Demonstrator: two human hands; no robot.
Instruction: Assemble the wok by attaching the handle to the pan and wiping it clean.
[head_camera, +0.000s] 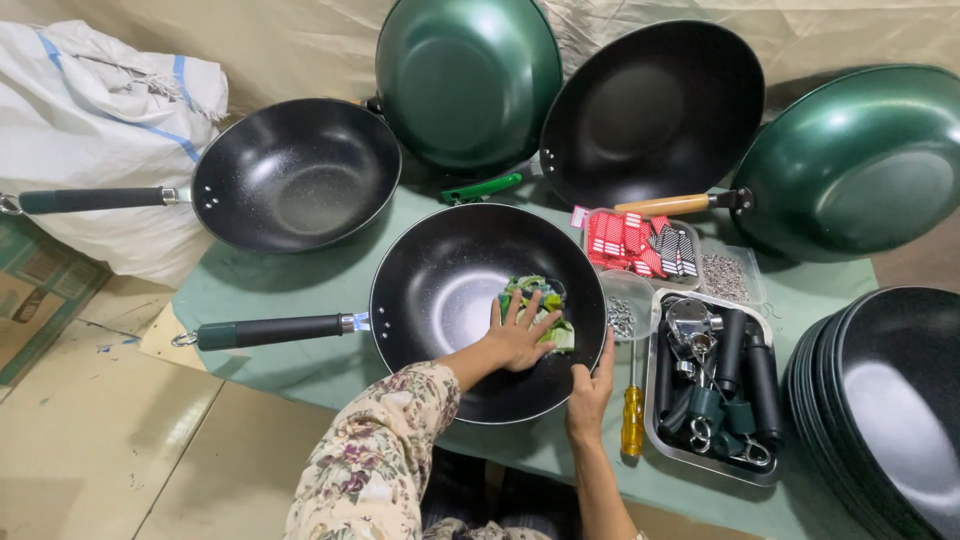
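Black round non-stick wok (440, 290), handle pointing to the person's left. Left hand (520, 335): open, fingers spread, pressing green-and-white label (535, 300) onto inside wall at right. Right hand (590, 390): gripping near-right rim, just beside label.

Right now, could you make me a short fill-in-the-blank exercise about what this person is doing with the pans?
1. The left hand presses a green cloth inside a ____ wok.
2. The right hand holds that wok's ____.
3. The screwdriver beside the metal tray has a ____ handle.
4. At the far right stands a ____ of black pans.

Missing words: black; rim; yellow; stack
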